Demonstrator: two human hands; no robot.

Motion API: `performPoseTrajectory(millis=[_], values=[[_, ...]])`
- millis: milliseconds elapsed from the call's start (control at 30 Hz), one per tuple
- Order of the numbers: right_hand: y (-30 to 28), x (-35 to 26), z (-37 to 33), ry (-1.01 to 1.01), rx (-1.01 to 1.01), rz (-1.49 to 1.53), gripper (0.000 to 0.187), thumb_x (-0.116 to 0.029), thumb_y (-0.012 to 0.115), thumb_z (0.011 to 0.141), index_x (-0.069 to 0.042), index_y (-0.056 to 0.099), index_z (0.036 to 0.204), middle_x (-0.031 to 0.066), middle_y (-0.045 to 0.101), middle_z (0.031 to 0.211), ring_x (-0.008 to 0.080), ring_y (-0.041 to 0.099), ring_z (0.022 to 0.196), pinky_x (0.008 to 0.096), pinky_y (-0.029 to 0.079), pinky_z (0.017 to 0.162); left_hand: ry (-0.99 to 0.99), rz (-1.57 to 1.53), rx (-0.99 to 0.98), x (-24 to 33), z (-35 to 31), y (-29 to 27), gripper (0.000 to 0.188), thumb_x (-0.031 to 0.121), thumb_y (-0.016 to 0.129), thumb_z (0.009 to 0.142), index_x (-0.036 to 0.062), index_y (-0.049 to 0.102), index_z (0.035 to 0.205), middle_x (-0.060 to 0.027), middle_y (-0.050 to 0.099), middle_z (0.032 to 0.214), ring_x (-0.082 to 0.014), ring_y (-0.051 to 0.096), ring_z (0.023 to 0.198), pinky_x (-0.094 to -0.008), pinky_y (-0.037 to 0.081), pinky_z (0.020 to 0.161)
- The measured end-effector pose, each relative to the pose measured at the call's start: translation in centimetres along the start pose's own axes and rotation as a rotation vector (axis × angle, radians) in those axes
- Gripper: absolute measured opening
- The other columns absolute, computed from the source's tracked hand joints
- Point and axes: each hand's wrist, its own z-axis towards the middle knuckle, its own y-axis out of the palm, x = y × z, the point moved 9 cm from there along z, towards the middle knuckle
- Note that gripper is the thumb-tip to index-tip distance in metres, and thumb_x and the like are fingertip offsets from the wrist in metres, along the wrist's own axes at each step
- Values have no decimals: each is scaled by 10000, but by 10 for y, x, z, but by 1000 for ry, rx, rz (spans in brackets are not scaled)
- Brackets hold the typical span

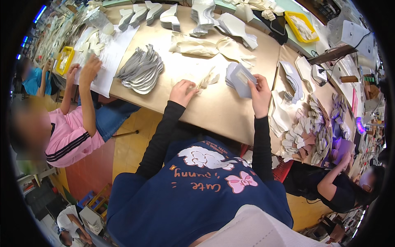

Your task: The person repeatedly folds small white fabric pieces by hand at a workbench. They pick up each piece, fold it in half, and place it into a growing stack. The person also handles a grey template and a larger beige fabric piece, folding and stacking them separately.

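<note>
My left hand (183, 93) is over the table, thumb and fingers pinched at the edge of a thin cream cut piece (210, 78). To its right, my right hand (260, 95) grips a flat grey cut piece (242, 80) by its right side. A small pale patch shows on the grey piece's face. Under and left of it lie more grey pieces (230, 76), partly hidden. Beyond my hands are folded cream pieces (193, 45). A fanned pile of grey and white cut pieces (142, 70) sits to the left of my left hand.
Stacks of curved grey pieces (153, 11) line the table's far side, near a yellow tray (302, 27). More piles (306, 131) cover the right side. A co-worker in pink (76, 136) works at the left; another in black (341, 187) sits at the right.
</note>
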Motion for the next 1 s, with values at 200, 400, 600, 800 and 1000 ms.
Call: performPoseTrajectory(millis=[200,400,600,800,1000], values=[[13,3,-50,151,-305,-31,306,-39,685,882,-21,621,1181,65,636,989,128,607,816,255,503,721,-179,-232,-110,-20,0,1,224,130,763,815,31,718,1011,-76,671,987,-186,625,845,-296,508,794],[67,-35,-76,-306,-339,-357,324,-66,678,828,-70,640,1149,128,628,1129,328,580,1069,401,463,916,-207,-339,-120,-26,1,2,184,65,740,826,16,720,1002,-65,672,994,-160,620,854,-279,503,800],[138,-62,-87,-555,-468,-450,374,-84,668,830,-105,617,1200,94,615,1053,278,603,961,370,462,865,-187,-353,-135,-31,1,6,182,31,735,814,12,722,995,-62,672,1016,-140,616,872,-268,503,798],[157,-38,-84,-504,-438,-653,416,-99,662,831,-131,606,1241,65,573,933,247,585,870,380,457,792,-108,-205,-74,-30,1,7,96,41,706,835,-6,706,918,-71,680,1022,-162,627,885,-285,522,796],[160,-33,-82,-509,-371,-737,381,-137,674,831,-109,615,1207,65,563,945,240,570,892,371,441,778,-328,-420,206,-44,-5,-19,89,102,605,910,22,617,946,-36,623,872,-117,597,777,-272,492,675]])
